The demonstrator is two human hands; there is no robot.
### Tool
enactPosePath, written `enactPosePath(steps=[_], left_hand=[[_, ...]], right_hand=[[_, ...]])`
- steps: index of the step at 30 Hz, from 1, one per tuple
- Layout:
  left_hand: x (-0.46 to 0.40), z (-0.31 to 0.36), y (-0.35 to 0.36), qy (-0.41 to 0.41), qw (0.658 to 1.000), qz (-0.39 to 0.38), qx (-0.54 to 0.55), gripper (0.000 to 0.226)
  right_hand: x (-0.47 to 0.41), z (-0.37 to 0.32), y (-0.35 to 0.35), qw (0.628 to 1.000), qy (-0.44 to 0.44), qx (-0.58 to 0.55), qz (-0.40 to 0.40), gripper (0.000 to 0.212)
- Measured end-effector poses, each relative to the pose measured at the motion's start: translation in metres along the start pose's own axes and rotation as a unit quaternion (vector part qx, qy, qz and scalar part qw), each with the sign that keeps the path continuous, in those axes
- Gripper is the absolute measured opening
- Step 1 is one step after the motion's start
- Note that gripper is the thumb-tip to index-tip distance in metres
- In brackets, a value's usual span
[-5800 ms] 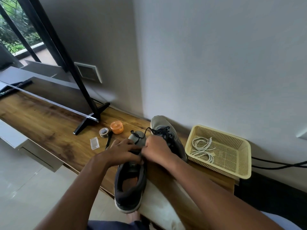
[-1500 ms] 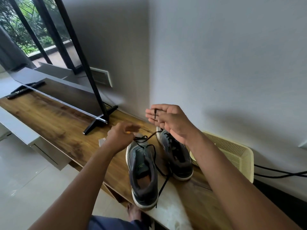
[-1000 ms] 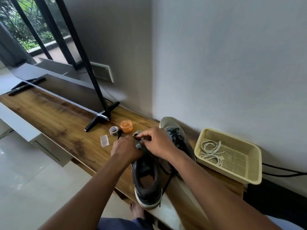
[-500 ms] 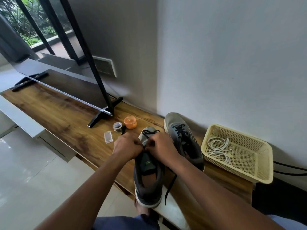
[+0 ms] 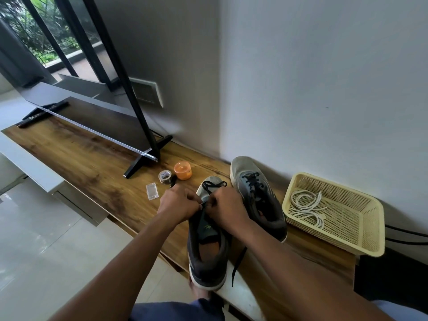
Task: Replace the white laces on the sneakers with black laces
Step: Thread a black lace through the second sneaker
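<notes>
Two grey sneakers stand on the wooden table (image 5: 88,163). The near sneaker (image 5: 207,258) has its heel at the table's front edge. My left hand (image 5: 179,202) and my right hand (image 5: 228,208) meet over its eyelets, fingers curled and pinching the black lace (image 5: 214,185). One lace end loops over the toe; the other (image 5: 237,265) hangs beside the shoe under my right forearm. The far sneaker (image 5: 257,195) is laced in black. White laces (image 5: 305,205) lie in the yellow basket (image 5: 366,242).
A TV stand foot (image 5: 146,158) and a tilted screen stand at the left. Near my left hand are an orange container (image 5: 183,170), a tape roll (image 5: 165,176) and a small clear box (image 5: 152,191). The wall runs close behind; black cables (image 5: 405,235) trail at the right.
My right hand came down from a raised pull on the lace and rejoined the left hand over the near sneaker. In the last half second both hands stay at the eyelets.
</notes>
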State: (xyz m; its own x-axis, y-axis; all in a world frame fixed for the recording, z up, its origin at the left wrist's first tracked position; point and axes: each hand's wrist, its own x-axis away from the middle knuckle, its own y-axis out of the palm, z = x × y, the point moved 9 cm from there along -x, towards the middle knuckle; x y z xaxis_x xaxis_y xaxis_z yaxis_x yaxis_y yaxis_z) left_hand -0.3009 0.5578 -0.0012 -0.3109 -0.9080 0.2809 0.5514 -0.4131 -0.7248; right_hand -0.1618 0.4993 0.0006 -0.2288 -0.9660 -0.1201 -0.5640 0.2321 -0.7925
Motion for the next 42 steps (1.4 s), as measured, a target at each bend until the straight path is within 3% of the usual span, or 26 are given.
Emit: enactPosePath(steps=[9,14,20,25,30,36,42], left_hand=[[0.0,0.0,0.002,0.012,1.0,-0.008,-0.015,0.015],[0.0,0.004,0.003,0.032,0.999,-0.01,-0.033,0.015],[0.001,0.008,0.005,0.048,0.998,-0.032,-0.04,0.012],[0.0,-0.005,0.007,-0.016,0.992,-0.024,0.125,0.007],[-0.003,-0.004,0.009,-0.012,0.997,0.027,0.07,0.008],[-0.007,0.008,0.014,0.016,0.998,0.012,-0.054,0.015],[-0.011,0.015,0.007,0.069,0.996,0.016,-0.044,0.021]], right_hand=[[0.001,0.0,0.005,1.0,0.005,0.006,-0.027,0.021],[0.004,0.002,0.003,1.0,0.006,0.019,0.001,0.033],[0.008,0.007,0.003,0.999,0.033,0.002,0.018,0.029],[0.007,0.007,0.003,0.999,0.031,-0.017,0.012,0.016],[0.008,0.014,0.007,0.999,0.041,-0.021,0.006,0.019],[0.006,0.007,0.005,0.999,0.045,-0.018,0.023,0.032],[0.005,-0.007,-0.005,0.999,0.016,-0.011,0.035,0.02]])
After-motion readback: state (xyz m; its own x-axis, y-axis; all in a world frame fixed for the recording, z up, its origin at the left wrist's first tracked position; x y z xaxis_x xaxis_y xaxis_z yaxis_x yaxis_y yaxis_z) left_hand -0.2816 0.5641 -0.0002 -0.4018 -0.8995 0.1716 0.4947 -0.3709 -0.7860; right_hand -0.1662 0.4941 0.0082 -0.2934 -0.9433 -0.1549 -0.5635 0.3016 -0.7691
